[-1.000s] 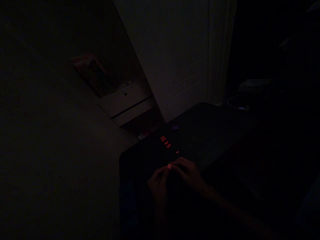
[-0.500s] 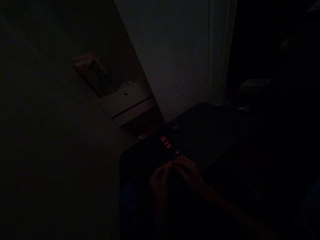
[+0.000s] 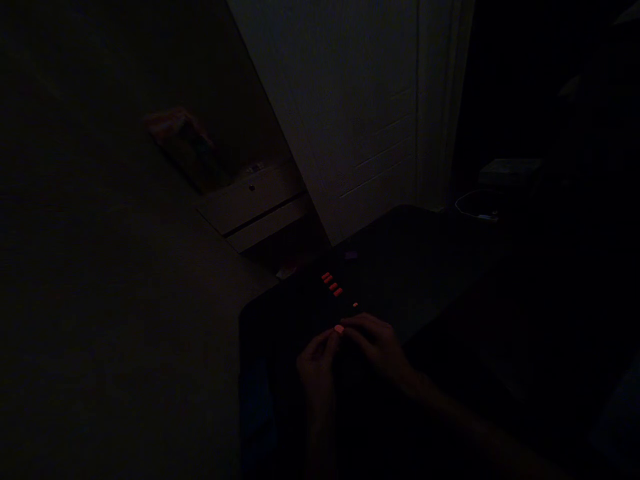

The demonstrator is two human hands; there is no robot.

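Observation:
The scene is very dark. Between my two hands is a small orange-red piece [image 3: 339, 329], too dim to name its kind. My left hand [image 3: 317, 353] pinches it from the left with thumb and fingertips. From the right, the fingertips of my right hand [image 3: 375, 337] close on the same piece. Just beyond, a single small orange-red piece [image 3: 355, 305] lies on the dark tabletop [image 3: 400, 267]. Farther off, several short orange-red pieces [image 3: 333, 287] lie in a slanting row.
A small purple object [image 3: 351, 256] lies near the table's far edge. A pale door [image 3: 360, 120] stands behind the table, with a drawer unit [image 3: 255, 200] to its left. At the right are a white cable [image 3: 465, 205] and a pale box [image 3: 510, 170]. Something blue [image 3: 257, 400] is at the lower left.
The piece between my hands has turned, and more of its surface shows. My right fingers have shifted slightly off it; the left hand has barely moved. The row is unchanged.

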